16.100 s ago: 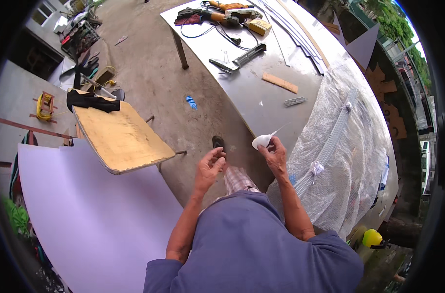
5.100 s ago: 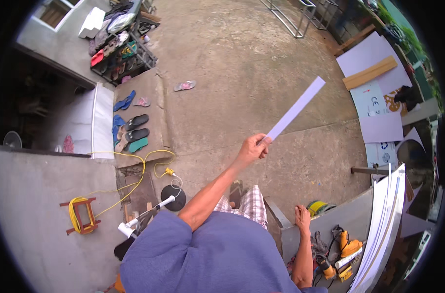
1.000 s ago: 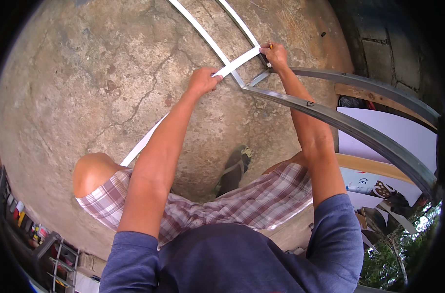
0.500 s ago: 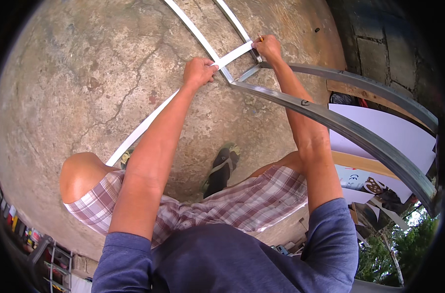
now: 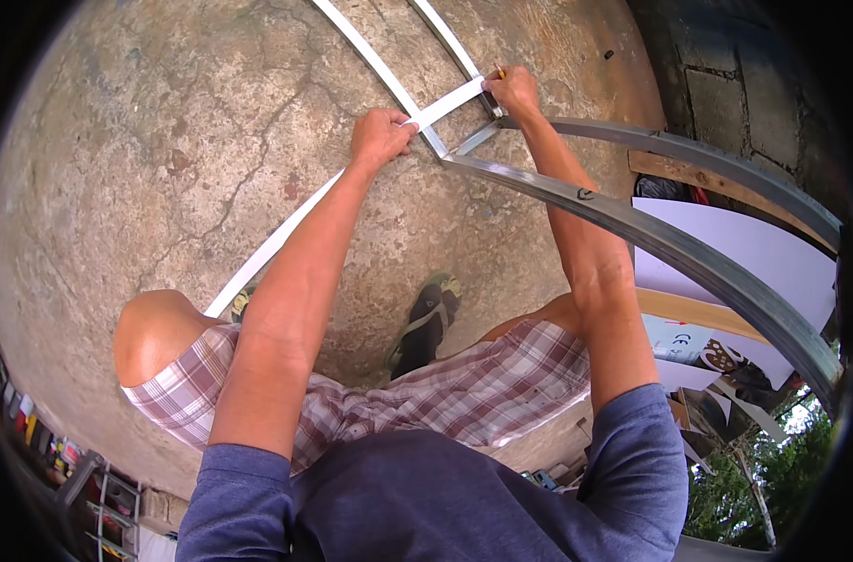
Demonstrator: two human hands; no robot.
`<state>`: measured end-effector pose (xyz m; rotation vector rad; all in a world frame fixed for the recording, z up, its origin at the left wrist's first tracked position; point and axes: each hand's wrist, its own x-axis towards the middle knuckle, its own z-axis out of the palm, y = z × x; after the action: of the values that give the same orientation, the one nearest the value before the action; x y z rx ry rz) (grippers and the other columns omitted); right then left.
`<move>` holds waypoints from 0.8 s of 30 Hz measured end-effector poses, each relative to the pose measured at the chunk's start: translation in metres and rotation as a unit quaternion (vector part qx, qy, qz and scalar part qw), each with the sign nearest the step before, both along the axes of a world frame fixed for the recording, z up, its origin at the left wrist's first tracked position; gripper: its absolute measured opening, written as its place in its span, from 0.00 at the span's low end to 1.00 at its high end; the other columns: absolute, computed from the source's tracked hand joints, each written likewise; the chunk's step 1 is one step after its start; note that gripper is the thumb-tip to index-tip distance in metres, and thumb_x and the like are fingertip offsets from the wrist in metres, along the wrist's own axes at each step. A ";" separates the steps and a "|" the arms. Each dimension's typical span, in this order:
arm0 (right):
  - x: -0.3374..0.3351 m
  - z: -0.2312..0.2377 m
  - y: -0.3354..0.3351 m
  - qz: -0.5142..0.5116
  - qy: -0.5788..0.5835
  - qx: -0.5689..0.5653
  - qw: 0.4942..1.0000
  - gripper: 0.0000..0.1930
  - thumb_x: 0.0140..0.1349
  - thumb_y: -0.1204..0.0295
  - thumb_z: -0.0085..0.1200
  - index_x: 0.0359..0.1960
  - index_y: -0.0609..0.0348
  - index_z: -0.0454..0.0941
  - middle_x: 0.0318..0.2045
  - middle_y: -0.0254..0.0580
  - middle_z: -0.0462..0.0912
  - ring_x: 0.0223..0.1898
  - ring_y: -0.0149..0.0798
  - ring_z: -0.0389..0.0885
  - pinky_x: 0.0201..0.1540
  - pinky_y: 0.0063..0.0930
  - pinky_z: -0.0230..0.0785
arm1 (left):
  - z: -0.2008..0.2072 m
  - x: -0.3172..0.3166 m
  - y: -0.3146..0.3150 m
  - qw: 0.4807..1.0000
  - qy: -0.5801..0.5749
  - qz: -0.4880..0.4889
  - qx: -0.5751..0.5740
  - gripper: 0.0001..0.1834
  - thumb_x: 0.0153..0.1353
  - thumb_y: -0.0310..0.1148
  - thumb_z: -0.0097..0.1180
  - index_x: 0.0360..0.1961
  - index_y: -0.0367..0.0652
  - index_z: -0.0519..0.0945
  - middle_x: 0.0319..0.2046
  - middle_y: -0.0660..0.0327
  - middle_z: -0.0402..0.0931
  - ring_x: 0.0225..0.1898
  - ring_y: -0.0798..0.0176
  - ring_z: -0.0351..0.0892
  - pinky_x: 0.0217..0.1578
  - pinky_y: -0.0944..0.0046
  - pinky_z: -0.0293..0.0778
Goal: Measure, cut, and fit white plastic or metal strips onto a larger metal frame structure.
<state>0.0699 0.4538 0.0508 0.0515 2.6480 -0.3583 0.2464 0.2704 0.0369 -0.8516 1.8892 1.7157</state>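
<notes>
A long white strip (image 5: 450, 105) lies across two bars of a metal frame (image 5: 375, 64). The strip's other stretch (image 5: 276, 242) runs down to the lower left, partly behind my left forearm. My left hand (image 5: 381, 137) is closed on the strip beside the nearer bar, fingers pressed along its edge. At the strip's far right end, my right hand (image 5: 515, 91) is closed in a pinch around a thin yellow pencil (image 5: 500, 72), its fingertips by the farther bar. Most of the pencil is hidden by the fingers. A short crosspiece (image 5: 478, 139) joins the bars just below the strip.
Two grey metal bars (image 5: 670, 229) of the frame rise toward the right, one passing over my right forearm. Below is a cracked concrete floor (image 5: 211, 140). White sheets (image 5: 726, 244) and wooden boards (image 5: 698, 314) lean at right, near a block wall (image 5: 721, 108). My shoe (image 5: 426, 318) stands near the frame.
</notes>
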 end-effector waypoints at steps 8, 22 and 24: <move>0.002 0.000 0.003 -0.006 0.007 -0.026 1.000 0.12 0.46 0.65 0.66 0.34 0.51 0.87 0.35 0.47 0.86 0.41 0.47 0.85 0.44 0.38 0.75 | -0.002 0.003 -0.002 1.000 0.014 0.003 0.019 0.12 0.58 0.35 0.63 0.40 0.40 0.84 0.29 0.60 0.84 0.24 0.70 0.84 0.21 0.71 0.76; 0.012 0.010 -0.005 0.006 0.110 -0.153 0.982 0.18 0.55 0.55 0.56 0.31 0.58 0.85 0.26 0.52 0.83 0.32 0.51 0.83 0.38 0.38 0.72 | 0.004 -0.003 0.004 0.999 -0.018 0.028 -0.005 0.14 0.54 0.36 0.66 0.39 0.38 0.85 0.28 0.60 0.84 0.22 0.70 0.82 0.18 0.71 0.74; 0.016 0.023 -0.015 0.070 0.150 -0.264 0.950 0.23 0.61 0.50 0.51 0.29 0.59 0.84 0.19 0.46 0.78 0.23 0.43 0.77 0.32 0.33 0.67 | 0.003 -0.002 0.002 0.999 -0.031 0.019 -0.033 0.10 0.55 0.38 0.64 0.36 0.45 0.87 0.27 0.64 0.85 0.23 0.71 0.84 0.27 0.70 0.78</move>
<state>0.0858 0.4390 0.0736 -0.3866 2.7274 -1.0847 0.2441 0.2728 0.0398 -0.9610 1.9104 1.6381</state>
